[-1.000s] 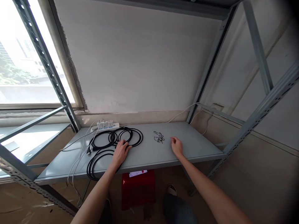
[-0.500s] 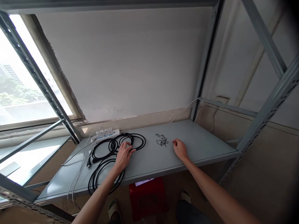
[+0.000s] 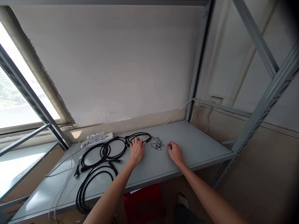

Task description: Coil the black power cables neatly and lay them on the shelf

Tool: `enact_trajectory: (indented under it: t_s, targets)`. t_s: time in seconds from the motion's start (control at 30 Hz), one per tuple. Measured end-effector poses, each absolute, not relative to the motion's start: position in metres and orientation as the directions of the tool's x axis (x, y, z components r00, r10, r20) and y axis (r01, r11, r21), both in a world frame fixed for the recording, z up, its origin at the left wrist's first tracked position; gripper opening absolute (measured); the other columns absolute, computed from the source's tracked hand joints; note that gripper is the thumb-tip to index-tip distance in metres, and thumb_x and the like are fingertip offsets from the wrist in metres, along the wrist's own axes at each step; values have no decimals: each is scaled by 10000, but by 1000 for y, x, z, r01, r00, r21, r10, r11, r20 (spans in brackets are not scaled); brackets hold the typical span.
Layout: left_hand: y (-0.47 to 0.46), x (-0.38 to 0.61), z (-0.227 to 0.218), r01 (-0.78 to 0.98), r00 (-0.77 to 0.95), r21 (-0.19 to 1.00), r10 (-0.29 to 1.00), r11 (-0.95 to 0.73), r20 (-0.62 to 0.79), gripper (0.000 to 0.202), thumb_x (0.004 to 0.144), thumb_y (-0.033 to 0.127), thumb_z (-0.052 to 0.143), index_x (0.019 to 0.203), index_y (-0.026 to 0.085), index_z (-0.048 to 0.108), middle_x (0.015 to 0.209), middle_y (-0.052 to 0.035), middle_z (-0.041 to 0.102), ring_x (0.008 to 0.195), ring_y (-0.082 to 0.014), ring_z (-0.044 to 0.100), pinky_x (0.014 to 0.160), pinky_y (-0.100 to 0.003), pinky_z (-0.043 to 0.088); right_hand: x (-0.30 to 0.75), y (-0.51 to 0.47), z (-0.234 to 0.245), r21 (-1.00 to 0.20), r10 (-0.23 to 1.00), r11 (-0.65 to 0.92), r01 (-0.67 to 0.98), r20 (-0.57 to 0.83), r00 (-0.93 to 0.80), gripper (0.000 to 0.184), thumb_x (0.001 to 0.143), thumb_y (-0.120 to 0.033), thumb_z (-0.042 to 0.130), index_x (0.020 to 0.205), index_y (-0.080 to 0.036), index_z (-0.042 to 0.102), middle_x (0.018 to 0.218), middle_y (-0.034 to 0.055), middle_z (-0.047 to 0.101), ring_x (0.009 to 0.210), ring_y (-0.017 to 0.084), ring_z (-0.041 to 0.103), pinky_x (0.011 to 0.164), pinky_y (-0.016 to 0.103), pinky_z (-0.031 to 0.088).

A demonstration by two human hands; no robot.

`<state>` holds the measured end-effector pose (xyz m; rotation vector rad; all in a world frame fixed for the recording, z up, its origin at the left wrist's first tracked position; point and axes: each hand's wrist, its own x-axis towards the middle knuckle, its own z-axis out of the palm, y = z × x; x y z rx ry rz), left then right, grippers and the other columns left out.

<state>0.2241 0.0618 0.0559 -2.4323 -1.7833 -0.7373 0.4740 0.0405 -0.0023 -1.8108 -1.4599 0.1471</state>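
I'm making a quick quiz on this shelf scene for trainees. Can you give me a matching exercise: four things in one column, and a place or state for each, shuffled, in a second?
Things:
1. left hand
2. right hand
3. power strip
4. red stool

Places or states:
A. under the shelf
B. at the back of the shelf, white plugs in it
C. on the small black cable coil
D. resting on the bare shelf, right of the twist ties

Pairs: 1-C, 2-D, 3-B, 4-A
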Motion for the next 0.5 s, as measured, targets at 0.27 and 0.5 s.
enact_trajectory:
  t_s: [0.27,0.5]
  targets:
    - [85,237,45,937,319,96,935,-336,154,386,996,151,305,1305,251,514,1473,-154,433,1419,-324,359,1080,-735,322,472,41,0,-610,869,-51,790,362,336,186,903,-110,458,821,-196,602,828,40,658,768,166,564,657,260,305]
    - [39,196,116,766,385,295,775,-572,502,547,1014,231,422,1547,313,328,1549,-142,404,1370,-292,477,1092,-524,447,469,35,8,-691,878,-58,720,308,366,189,857,-120,461,924,-200,619,799,33,628,727,178,551,641,260,312]
